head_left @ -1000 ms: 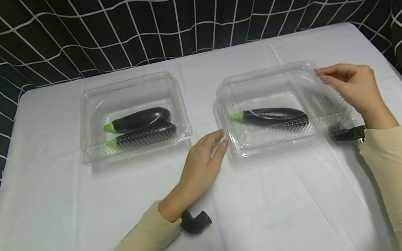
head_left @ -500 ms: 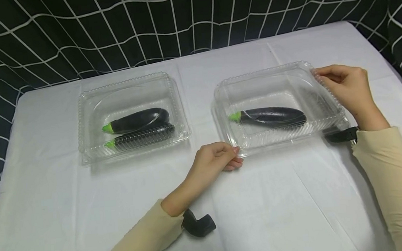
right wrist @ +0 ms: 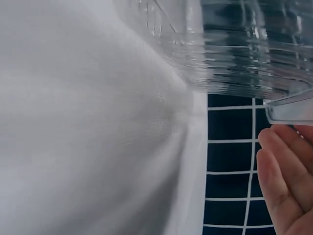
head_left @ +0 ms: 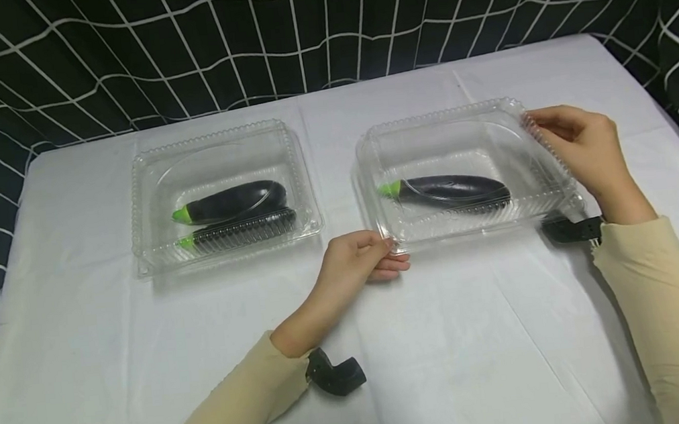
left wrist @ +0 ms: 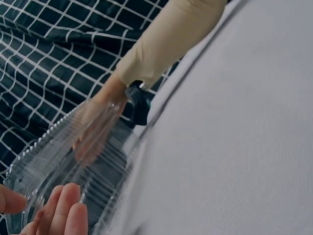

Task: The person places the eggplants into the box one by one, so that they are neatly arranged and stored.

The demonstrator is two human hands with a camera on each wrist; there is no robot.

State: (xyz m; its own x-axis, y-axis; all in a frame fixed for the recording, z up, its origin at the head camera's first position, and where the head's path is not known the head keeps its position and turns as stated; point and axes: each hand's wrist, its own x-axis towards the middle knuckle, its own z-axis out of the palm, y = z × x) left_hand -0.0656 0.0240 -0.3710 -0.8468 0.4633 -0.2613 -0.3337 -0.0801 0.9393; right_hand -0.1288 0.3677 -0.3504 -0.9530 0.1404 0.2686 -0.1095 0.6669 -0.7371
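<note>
A clear plastic clamshell container on the right has a dark eggplant with a green stem end inside. My left hand pinches its near left corner, thumb on top and fingers below. At the far right edge, my right hand grips the rim between thumb and fingers. The left wrist view has the clear wall of the container by my left fingertips. In the right wrist view, the ribbed side of the container shows above my right fingers.
A second clear clamshell container, at the left, has two eggplants inside. Both stand on a white cloth-covered table. Behind it hangs a dark cloth with a white grid. Black wrist mounts sit below both wrists.
My left hand has moved from beside the right container to its near left corner and taken hold. That container has shifted slightly left and away, the eggplant with it.
</note>
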